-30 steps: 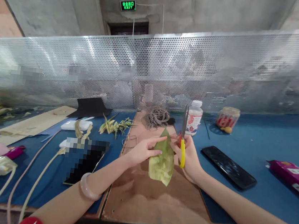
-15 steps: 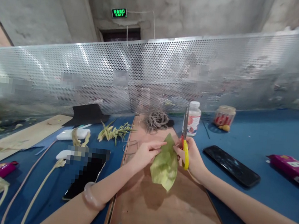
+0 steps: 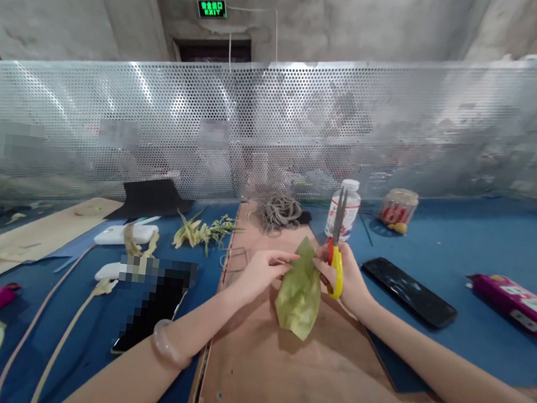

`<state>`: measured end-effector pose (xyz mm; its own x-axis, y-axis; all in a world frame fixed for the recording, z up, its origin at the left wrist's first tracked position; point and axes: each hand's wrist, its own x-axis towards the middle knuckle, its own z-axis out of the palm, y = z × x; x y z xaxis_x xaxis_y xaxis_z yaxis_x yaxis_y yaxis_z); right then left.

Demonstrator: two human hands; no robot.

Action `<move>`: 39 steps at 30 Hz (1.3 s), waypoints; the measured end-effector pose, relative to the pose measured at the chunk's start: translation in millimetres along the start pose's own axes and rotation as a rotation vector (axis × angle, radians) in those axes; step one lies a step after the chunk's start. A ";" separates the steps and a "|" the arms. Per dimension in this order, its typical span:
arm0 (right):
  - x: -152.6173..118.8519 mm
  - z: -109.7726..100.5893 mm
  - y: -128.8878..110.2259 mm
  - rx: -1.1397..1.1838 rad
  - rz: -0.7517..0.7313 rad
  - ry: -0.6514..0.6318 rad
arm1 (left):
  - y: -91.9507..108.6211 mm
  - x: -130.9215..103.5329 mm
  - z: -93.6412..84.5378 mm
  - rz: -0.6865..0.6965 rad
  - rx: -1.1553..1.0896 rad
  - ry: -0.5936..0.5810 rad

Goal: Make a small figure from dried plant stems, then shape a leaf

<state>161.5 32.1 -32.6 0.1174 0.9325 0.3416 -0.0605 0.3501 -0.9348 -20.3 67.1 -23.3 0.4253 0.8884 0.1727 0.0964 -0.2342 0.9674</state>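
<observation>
A green leaf-shaped piece [image 3: 300, 295] hangs over the brown board [image 3: 287, 378], its pointed tip upward. My left hand [image 3: 267, 271] pinches its left edge near the top, fingers closed. On the other side, my right hand [image 3: 343, 278] has its fingertips at the leaf's right edge and also holds yellow-and-red scissors [image 3: 336, 271]. The scissor blades point up in front of a white-capped bottle [image 3: 349, 204] and are slightly apart.
A tangle of grey cord [image 3: 280, 214] lies behind the hands. Phones [image 3: 410, 293] lie on both sides. At right are a jar [image 3: 398, 206] and a purple packet [image 3: 518, 306]; at left, leafy sprigs [image 3: 202, 231], power banks [image 3: 126, 234] and cables. A perforated metal screen [image 3: 163, 105] stands behind.
The view has shifted slightly. The scissors in my right hand have turned, and their blades now show slightly apart. The leaf piece hangs a little straighter between my hands.
</observation>
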 end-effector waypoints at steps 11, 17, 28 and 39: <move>-3.7 3.8 -11.3 0.001 -0.077 -0.033 | 8.4 0.6 0.2 0.102 0.124 0.066; 2.8 -2.1 -5.3 -0.079 -0.186 -0.019 | 9.6 -0.6 3.9 0.055 -0.071 0.051; 20.5 -13.5 13.5 -0.128 -0.264 0.015 | 6.5 -3.2 -3.2 -0.124 -0.090 -0.196; 12.5 -10.5 2.8 -0.177 -0.257 0.040 | -2.5 -5.0 1.6 -0.145 0.088 -0.157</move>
<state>173.2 43.7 -31.9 0.1452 0.8101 0.5680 0.1488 0.5497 -0.8220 -21.2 62.6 -26.9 0.5355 0.8445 -0.0042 0.2415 -0.1483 0.9590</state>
